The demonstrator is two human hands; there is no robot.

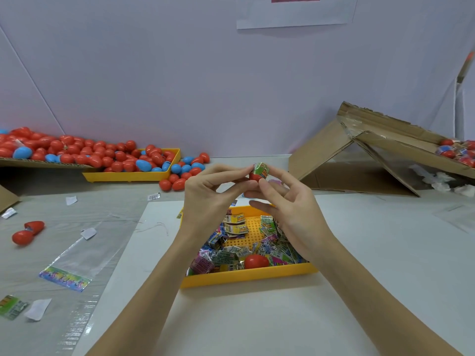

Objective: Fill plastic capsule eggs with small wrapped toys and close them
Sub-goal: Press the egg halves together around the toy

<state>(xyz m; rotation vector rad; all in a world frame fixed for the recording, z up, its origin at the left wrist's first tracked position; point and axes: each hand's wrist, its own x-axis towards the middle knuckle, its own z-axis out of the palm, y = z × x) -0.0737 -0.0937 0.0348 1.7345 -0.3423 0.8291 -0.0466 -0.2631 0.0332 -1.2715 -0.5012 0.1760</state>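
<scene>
Both hands are raised above the near yellow tray [246, 276]. My left hand [208, 199] pinches a red egg half [255, 177] at its fingertips. A small green wrapped toy [261, 170] sticks out of the top of that half, and my right hand [288, 204] holds it with thumb and forefinger. The tray below holds several wrapped toys [231, 255] and another red egg half [256, 261].
A far yellow tray [128, 176] and cardboard sheet at the back left carry a heap of red and blue eggs [84, 154]. An opened red egg [27, 232] lies at the left. Plastic bags [77, 253] cover the left table. A cardboard box [385, 150] with packed eggs stands right.
</scene>
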